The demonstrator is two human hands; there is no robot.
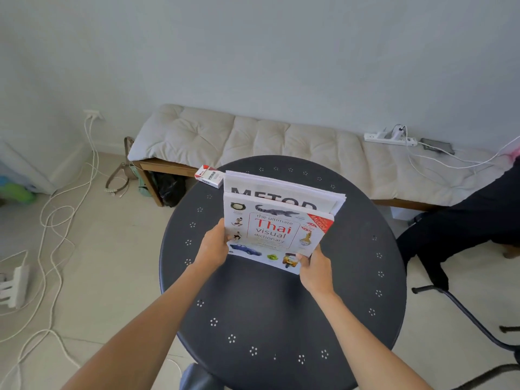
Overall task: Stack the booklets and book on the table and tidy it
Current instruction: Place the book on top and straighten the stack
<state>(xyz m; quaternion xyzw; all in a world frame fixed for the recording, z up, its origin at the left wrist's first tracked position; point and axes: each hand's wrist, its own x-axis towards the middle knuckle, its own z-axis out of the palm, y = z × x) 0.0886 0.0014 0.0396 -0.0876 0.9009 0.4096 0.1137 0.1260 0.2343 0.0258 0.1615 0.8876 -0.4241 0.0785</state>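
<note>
Both hands grip one bundle from either side. The left hand (215, 244) clasps the left edge of the white paperback Thai visual dictionary (277, 237), fingers wrapped behind it; the right hand (313, 267) pinches the lower right corner, thumb on the cover. The dictionary sits in front, and behind it stand the larger white paper booklets with bold black lettering (284, 190), their top edges showing above it. The whole bundle is held tilted up over the middle of the round dark metal counter with small perforated dot patterns (253, 319); whether its lower edge touches the surface cannot be told.

The dictionary looks thick and fairly stiff, with a glossy cover likely to slide against the thin booklets. The booklets seem light and floppy, their loose pages fanned at the upper right, so they would probably slip apart unless squeezed from both long sides, as is done here. Squaring the edges against the counter seems the step in hand.

A small red and white cardboard packet (209, 175) lies at the far left rim of the counter, near the booklets' top corner but apart from them, and could be knocked off if the bundle tips forward. Beyond is a wooden bench with a pale tufted cushion (253, 139), and white cables (56, 209) trail across the tiled floor at left.
</note>
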